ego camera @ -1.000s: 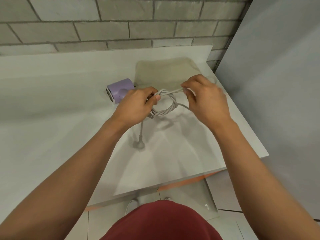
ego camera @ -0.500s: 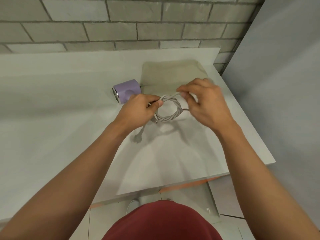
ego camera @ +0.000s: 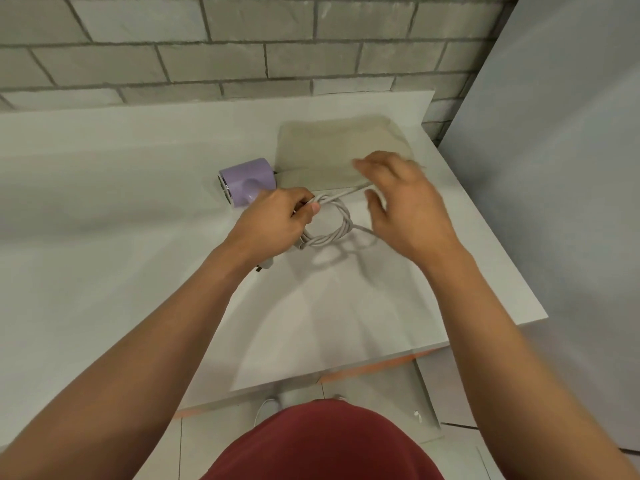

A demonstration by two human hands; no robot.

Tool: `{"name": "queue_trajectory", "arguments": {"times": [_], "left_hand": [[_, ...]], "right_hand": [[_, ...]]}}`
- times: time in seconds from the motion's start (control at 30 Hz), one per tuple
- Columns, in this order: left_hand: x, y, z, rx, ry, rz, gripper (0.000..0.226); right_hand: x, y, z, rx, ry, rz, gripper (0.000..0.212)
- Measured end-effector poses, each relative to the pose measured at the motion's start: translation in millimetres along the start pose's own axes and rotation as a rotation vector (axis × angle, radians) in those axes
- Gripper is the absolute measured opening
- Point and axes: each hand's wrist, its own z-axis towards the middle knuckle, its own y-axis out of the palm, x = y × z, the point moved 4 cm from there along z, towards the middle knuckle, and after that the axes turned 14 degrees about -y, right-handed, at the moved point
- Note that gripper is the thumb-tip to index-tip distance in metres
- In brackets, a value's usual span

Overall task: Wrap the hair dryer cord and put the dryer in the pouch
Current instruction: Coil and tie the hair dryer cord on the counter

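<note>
A lilac hair dryer (ego camera: 246, 180) lies on the white counter (ego camera: 104, 209), its handle hidden under my left hand. The grey cord (ego camera: 332, 230) is wound into a small twisted loop held above the counter. My left hand (ego camera: 273, 223) pinches the loop at its left side between thumb and fingers. My right hand (ego camera: 401, 199) hovers just right of the loop with spread, blurred fingers; one strand of cord runs beneath it. The plug (ego camera: 265, 265) pokes out below my left wrist. A flat beige pouch (ego camera: 332, 147) lies behind the hands.
A grey brick wall (ego camera: 242, 46) backs the counter. A pale grey panel (ego camera: 554, 168) rises at the right. The counter's front edge (ego camera: 381, 362) runs close to my body, with tiled floor below.
My right hand has let go of the cord, opened its fingers and shifted right. The left hand still pinches the loop. The plug has moved under my left wrist.
</note>
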Motion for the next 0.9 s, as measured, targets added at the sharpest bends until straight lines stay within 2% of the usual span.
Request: {"name": "queue_trajectory", "arguments": {"times": [0.1, 0.2, 0.3, 0.37, 0.63, 0.7, 0.77, 0.83, 0.9], "left_hand": [[-0.1, 1.7, -1.8, -0.01, 0.008, 0.022, 0.025], [-1.0, 1.5, -3.4, -0.016, 0.008, 0.029, 0.025], [-4.1, 1.3, -6.2, -0.008, 0.021, 0.067, 0.028], [-9.5, 1.4, -7.2, -0.004, 0.017, 0.084, 0.03], [-8.2, -3.7, -10.2, 0.016, 0.055, -0.01, 0.022], [-6.7, -5.4, -9.1, 0.021, 0.055, -0.004, 0.023], [-7.2, -4.7, -9.6, 0.017, 0.054, 0.021, 0.024], [-7.8, -2.1, -10.1, 0.011, 0.052, 0.045, 0.027], [-7.1, 0.4, -11.3, 0.009, 0.049, 0.066, 0.03]], "right_hand": [[-19.1, 11.3, -0.6, -0.078, -0.154, -0.065, 0.029], [-20.1, 19.6, -0.5, -0.067, -0.15, -0.048, 0.018], [-17.2, 15.7, -2.2, -0.049, -0.149, -0.004, 0.017], [-13.2, 6.5, -2.3, -0.004, -0.13, 0.021, 0.022], [10.3, -18.7, -2.3, 0.284, 0.027, 0.233, 0.013], [15.2, -14.5, -4.1, 0.235, 0.07, 0.194, 0.014], [13.2, -9.3, -4.8, 0.108, 0.069, 0.064, 0.021], [-3.2, -2.7, -4.5, 0.012, -0.053, -0.059, 0.035], [-24.4, 8.7, -4.8, -0.056, -0.194, -0.122, 0.037]]}}
